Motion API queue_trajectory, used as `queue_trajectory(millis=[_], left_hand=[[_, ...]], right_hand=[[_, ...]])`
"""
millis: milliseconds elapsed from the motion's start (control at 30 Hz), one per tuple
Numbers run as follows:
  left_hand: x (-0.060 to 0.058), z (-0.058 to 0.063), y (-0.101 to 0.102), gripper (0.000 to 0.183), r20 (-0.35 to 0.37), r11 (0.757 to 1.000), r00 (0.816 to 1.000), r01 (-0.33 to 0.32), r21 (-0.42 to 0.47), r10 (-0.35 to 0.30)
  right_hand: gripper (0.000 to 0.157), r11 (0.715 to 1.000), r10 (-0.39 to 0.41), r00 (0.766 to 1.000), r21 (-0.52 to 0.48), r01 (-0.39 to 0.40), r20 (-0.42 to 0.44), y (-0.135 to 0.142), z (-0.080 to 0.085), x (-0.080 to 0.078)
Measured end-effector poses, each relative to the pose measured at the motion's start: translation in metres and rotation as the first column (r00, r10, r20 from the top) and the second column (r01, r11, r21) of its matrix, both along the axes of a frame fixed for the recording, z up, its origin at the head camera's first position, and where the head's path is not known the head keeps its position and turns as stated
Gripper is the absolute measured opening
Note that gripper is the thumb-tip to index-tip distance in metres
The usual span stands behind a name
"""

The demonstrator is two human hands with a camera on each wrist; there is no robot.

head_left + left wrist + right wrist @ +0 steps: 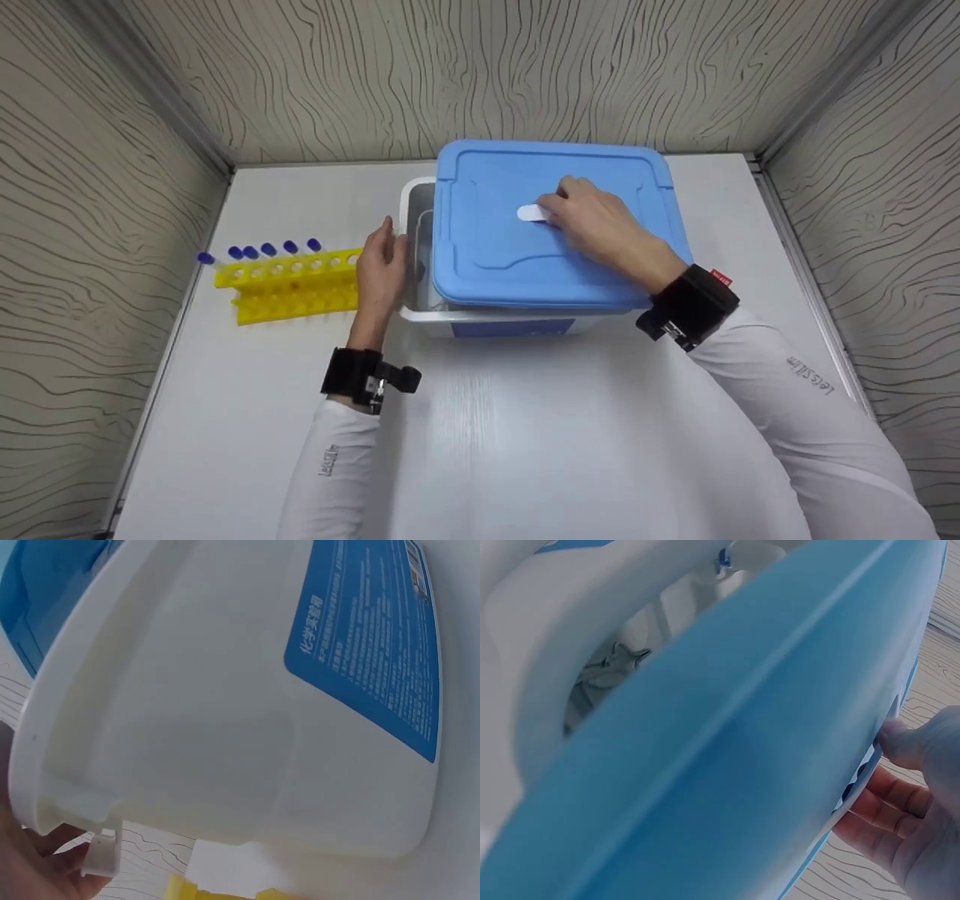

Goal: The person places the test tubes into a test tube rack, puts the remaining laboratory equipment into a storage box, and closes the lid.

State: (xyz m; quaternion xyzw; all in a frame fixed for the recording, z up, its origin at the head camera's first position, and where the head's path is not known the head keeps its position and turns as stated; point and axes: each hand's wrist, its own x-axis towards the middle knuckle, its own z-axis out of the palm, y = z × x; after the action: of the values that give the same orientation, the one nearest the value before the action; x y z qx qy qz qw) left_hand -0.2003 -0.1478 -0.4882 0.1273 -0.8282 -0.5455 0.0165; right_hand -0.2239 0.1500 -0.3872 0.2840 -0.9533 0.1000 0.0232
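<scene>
My right hand (600, 229) grips the white handle (531, 214) on top of a blue lid (487, 255). The lid sits shifted to the right over a white plastic storage box (418, 316), leaving the box's left end uncovered. In the right wrist view the lid (727, 735) stands tilted above the rim, with contents showing inside below it. At the left end of the box is my left hand (380, 274). Its fingers (64, 862) curl by a white clip (101, 853) under the rim in the left wrist view.
Left of the box, a yellow test tube rack (300, 300) holds several tubes with dark blue caps (291, 246). Patterned wall panels (480, 75) enclose the white table (480, 420) at the back and both sides. A blue label (367, 652) covers part of the box's front.
</scene>
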Motion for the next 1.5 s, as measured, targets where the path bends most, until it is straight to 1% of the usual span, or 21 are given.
queue_trajectory(millis=[100, 200, 333, 467, 567, 733, 867, 1167, 1300, 1500], left_hand=[[-0.001, -0.003, -0.002, 0.056, 0.021, 0.998, 0.999, -0.040, 0.057, 0.039], [-0.001, -0.007, -0.005, 0.056, 0.047, 0.994, 0.997, -0.059, 0.092, 0.055], [-0.003, -0.009, -0.010, 0.057, 0.107, 0.986, 0.993, -0.060, 0.158, 0.044], [-0.005, -0.010, -0.017, 0.058, 0.150, 0.975, 0.988, -0.074, 0.212, 0.042], [-0.002, -0.014, -0.023, 0.059, 0.169, 0.959, 0.984, -0.107, 0.264, 0.063], [0.002, -0.023, -0.029, 0.060, 0.192, 0.925, 0.977, -0.151, 0.347, 0.088], [0.003, -0.027, -0.032, 0.060, 0.206, 0.916, 0.974, -0.170, 0.363, 0.099], [0.004, -0.030, -0.040, 0.058, 0.220, 0.914, 0.971, -0.173, 0.367, 0.095], [0.004, -0.032, -0.045, 0.057, 0.222, 0.917, 0.972, -0.156, 0.368, 0.076], [0.007, -0.033, -0.057, 0.056, 0.235, 0.926, 0.969, -0.153, 0.344, 0.073]], right_hand=[[0.030, 1.000, -0.014, 1.000, -0.003, 0.014, 0.022, -0.004, -0.002, -0.003], [0.032, 0.999, -0.037, 0.998, -0.004, 0.037, 0.047, -0.008, -0.003, -0.004], [0.033, 0.998, -0.054, 0.996, -0.007, 0.054, 0.074, -0.016, -0.004, -0.006], [0.031, 0.999, -0.038, 0.996, -0.008, 0.039, 0.081, -0.029, -0.006, -0.007], [0.030, 1.000, -0.019, 0.996, -0.006, 0.020, 0.082, -0.039, -0.010, -0.007], [0.027, 1.000, -0.018, 0.994, 0.020, 0.016, 0.107, -0.054, -0.017, -0.009], [0.026, 0.999, -0.009, 0.992, 0.033, 0.005, 0.122, -0.061, -0.021, -0.011], [0.025, 0.999, -0.023, 0.990, 0.052, 0.016, 0.139, -0.062, -0.029, -0.016], [0.024, 0.998, -0.018, 0.992, 0.058, 0.011, 0.121, -0.060, -0.034, -0.016], [0.022, 0.999, 0.018, 0.997, 0.032, -0.021, 0.073, -0.059, -0.040, -0.014]])
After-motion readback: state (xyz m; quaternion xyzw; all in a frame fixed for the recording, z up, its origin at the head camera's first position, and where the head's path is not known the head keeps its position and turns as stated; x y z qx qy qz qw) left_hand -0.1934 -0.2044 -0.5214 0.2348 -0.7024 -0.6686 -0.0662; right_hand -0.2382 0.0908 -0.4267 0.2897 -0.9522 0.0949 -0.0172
